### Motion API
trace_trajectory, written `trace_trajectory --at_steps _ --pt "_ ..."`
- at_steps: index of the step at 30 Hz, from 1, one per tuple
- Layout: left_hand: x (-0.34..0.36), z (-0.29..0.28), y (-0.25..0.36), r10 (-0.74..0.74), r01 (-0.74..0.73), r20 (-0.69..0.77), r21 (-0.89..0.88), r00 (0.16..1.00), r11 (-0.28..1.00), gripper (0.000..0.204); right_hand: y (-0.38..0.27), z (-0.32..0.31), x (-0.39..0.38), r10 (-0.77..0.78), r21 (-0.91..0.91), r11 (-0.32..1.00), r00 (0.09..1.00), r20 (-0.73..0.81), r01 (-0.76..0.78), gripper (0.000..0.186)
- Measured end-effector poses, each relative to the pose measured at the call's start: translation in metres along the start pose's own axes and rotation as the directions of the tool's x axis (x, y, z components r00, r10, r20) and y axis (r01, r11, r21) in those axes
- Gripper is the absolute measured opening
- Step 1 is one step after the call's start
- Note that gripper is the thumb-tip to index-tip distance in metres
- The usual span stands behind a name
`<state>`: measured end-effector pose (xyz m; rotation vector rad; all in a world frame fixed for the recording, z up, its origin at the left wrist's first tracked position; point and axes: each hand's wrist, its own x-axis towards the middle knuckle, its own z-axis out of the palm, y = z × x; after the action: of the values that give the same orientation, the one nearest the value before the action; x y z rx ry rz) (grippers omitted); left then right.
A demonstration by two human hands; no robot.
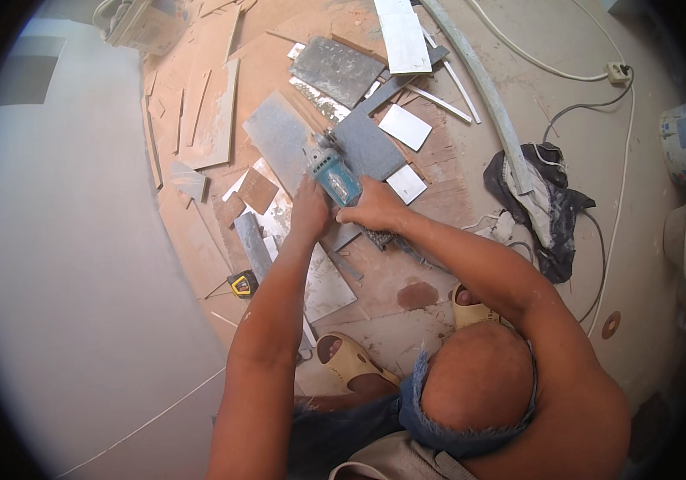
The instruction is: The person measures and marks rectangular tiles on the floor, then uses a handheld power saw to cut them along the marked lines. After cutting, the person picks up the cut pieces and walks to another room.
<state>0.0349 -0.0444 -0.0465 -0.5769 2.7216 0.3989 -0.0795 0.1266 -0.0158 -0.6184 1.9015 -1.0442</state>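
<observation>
Both hands grip a blue angle grinder [332, 174]: the left hand [309, 210] is wrapped shut round its body, and the right hand [375, 208] is closed over the rear, seemingly to steady it. The tool's head rests on a grey tile [367, 144] lying flat on the dusty floor [407, 272]. A yellow tape measure [241, 283] lies at seven o'clock, a dark cloth heap [547, 208] at three, and tile offcuts [335, 68] at twelve.
</observation>
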Motion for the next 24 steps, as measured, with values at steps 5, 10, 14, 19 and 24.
trace_trajectory --at_steps 5,10,14,19,24 --pt "-0.001 -0.001 0.001 -0.026 0.026 0.001 -0.015 1.0 1.0 0.076 -0.003 -0.002 -0.007 0.046 0.011 0.999 0.999 0.008 -0.046 0.087" --pt "-0.001 0.005 -0.005 0.029 -0.03 -0.063 -0.018 0.998 0.999 0.079 -0.005 -0.004 -0.012 0.042 0.019 0.999 0.999 0.012 -0.043 0.087" --pt "-0.001 0.002 -0.002 0.028 -0.029 -0.054 -0.01 0.998 1.0 0.088 -0.003 -0.005 -0.015 0.04 -0.001 0.999 0.999 0.015 -0.04 0.085" --pt "-0.001 0.003 -0.002 0.025 -0.026 -0.066 -0.005 0.997 1.0 0.097 0.0 -0.004 -0.019 0.024 0.035 0.999 0.999 0.03 -0.025 0.082" --pt "0.0 0.007 -0.005 0.033 -0.032 -0.074 0.018 0.997 0.999 0.099 0.012 0.001 -0.019 -0.015 0.035 0.999 1.0 0.012 0.014 0.082"
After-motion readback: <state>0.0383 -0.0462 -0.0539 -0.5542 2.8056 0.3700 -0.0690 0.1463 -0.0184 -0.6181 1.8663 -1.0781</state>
